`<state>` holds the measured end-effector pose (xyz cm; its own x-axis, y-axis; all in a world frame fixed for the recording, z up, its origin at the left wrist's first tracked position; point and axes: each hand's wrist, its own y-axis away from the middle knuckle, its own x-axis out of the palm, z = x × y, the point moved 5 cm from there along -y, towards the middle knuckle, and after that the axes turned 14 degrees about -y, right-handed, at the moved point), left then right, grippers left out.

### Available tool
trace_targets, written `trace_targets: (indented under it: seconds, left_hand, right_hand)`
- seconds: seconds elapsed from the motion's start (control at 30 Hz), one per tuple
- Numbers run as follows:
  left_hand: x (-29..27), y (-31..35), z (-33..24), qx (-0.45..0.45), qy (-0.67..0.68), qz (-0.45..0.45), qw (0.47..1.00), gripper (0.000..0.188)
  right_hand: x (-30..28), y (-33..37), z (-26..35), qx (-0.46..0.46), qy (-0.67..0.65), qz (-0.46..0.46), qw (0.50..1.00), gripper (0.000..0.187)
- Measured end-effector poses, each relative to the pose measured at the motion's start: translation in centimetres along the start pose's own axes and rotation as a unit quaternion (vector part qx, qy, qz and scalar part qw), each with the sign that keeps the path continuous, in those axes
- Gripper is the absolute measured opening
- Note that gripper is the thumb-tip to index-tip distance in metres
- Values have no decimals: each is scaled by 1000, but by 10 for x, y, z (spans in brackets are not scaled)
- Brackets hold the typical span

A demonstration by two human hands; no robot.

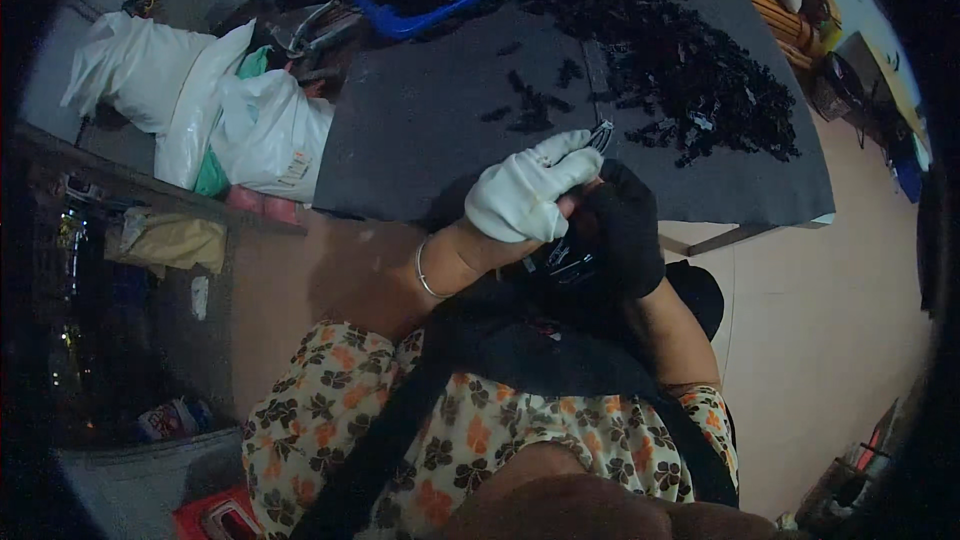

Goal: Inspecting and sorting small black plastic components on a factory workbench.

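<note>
My left hand [520, 192], in a white glove with some fingertips bare, is closed at the near edge of the dark-covered table. Between its thumb and forefinger is pinched a small dark piece with a shiny metallic edge [601, 134]; its exact kind is too small to tell. Against it, my right hand [625, 225] wears a black glove with the fingers curled in. What those fingers hold is hidden in shadow. Past my hands, several loose small black parts [530, 103] lie on the table cover [400, 140].
A large heap of small black parts [690, 80] spreads over the table's right side. At the far edge stands a blue tray [400, 25] with more black parts. White plastic bags [265, 130] are at the left. A grey bin [130, 470] stands at lower left.
</note>
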<state>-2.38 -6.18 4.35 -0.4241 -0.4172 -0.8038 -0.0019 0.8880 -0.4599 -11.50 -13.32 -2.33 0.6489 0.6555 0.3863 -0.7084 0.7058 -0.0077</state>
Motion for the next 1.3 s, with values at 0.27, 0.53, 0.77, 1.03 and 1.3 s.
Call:
trace_targets:
  seconds: [0.27, 0.53, 0.77, 1.03, 1.3]
  left_hand:
    - [2, 3, 14, 36, 9, -56, 998, 24]
    - [-10, 24, 30, -181, 328, -45, 926, 22]
    - [-6, 26, 18, -106, 261, 0, 959, 20]
    - [-21, 6, 30, 20, 65, 152, 986, 32]
    - [-61, -59, 205, -193, -384, 13, 903, 35]
  right_hand:
    - [8, -2, 12, -184, 266, 35, 946, 21]
    - [2, -2, 24, -215, 298, -14, 930, 25]
    - [9, 2, 40, -150, 273, 116, 943, 32]
    - [12, 2, 54, -108, 379, 239, 888, 31]
    - [-3, -68, 37, -287, 528, 29, 799, 20]
